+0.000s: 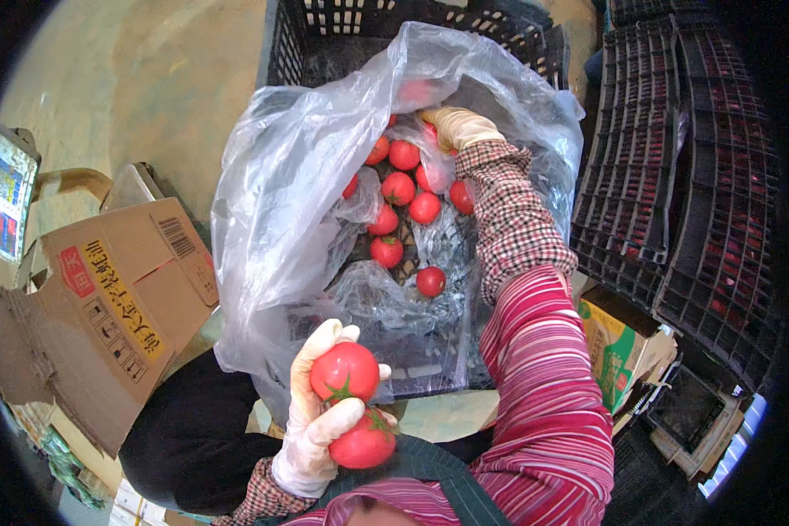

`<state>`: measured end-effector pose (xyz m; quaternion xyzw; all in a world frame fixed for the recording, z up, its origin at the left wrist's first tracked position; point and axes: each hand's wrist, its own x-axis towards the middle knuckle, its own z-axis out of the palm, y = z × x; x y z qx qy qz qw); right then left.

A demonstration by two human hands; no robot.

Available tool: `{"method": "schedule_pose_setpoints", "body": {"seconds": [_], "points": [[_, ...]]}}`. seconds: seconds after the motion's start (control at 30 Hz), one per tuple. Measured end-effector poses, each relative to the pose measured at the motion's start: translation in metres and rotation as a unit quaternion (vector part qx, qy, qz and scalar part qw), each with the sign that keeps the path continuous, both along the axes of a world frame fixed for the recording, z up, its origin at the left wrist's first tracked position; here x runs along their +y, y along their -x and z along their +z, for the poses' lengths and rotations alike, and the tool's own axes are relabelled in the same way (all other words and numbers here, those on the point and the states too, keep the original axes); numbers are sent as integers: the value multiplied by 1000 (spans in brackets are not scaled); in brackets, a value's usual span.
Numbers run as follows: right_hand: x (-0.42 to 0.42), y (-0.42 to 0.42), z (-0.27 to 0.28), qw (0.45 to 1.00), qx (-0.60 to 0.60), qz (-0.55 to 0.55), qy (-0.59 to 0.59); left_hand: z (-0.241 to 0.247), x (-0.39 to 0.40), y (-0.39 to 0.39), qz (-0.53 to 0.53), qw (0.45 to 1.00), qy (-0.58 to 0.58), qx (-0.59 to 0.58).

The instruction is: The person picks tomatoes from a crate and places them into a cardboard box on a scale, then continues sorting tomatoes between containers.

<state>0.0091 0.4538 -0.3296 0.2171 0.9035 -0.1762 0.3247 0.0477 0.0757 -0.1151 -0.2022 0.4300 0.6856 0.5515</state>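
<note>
My left hand [304, 427], in a pale glove, grips two red tomatoes with green calyxes near my lap. The upper tomato [350, 367] rests against its fingers and the lower tomato [363, 446] lies below the thumb. At the far part of a clear plastic bag [269, 197], my gloved right hand [463, 128] reaches down among tomatoes; its fingertips are hidden, and whether it grips one cannot be told. The bag lines a black plastic crate [286, 49]. Several loose tomatoes [398, 189] lie inside, and a single tomato [430, 281] sits nearer to me.
On the left, an open cardboard box [138, 263] bearing writing stands close to the bag. Beyond it is a digital scale display [5, 197]. Black slatted crates [631, 131] with red contents are stacked along the right. A green-and-yellow carton [608, 342] sits beside my right arm.
</note>
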Motion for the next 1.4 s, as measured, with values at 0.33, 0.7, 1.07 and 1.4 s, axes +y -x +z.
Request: {"method": "schedule_pose_setpoints", "body": {"seconds": [0.33, 0.7, 1.07, 1.4], "points": [[-35, -77, 78, 773, 380, -404, 308, 16, 0, -3, -25, 999, -45, -14], [-178, -103, 231, 506, 458, -350, 641, 28, -11, -10, -46, 991, -88, 89], [-277, -132, 271, 300, 363, -350, 810, 59, -30, 1, 34, 969, -202, 138], [-222, -163, 140, 172, 389, -577, 697, 43, -62, 7, 14, 889, -434, -141]]}}
